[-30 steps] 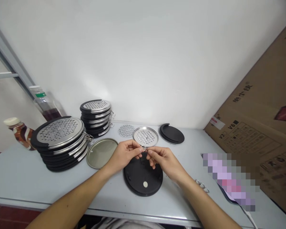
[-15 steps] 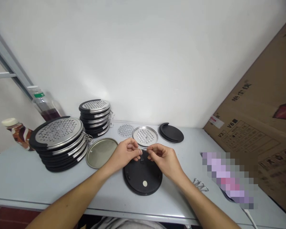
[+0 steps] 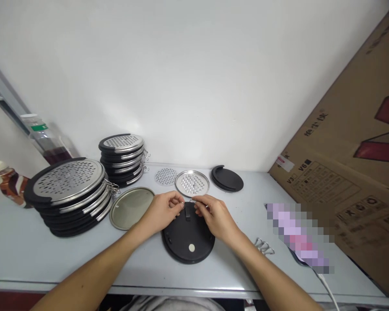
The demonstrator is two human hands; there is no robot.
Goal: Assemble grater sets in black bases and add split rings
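A round black plastic disc lies on the table in front of me, with a pale round spot near its near edge and a strap-like tab at its far edge. Beside that tab, my left hand pinches one end of a thin metal wire loop. My right hand pinches the wire loop from the other side. Fingers cover much of the wire. Beyond my hands sits a round metal grater plate. Several bent wire loops lie to the right of my right forearm.
On the left stand two stacks of black-rimmed graters, near a flat round metal lid and two bottles. At the back are a perforated disc and a black holder. A carton borders the right.
The view has shifted, so the table's contents appear slightly further left. Both hands stay at the disc's far edge, their fingertips shifting slightly on the wire loop; more of the tab shows.
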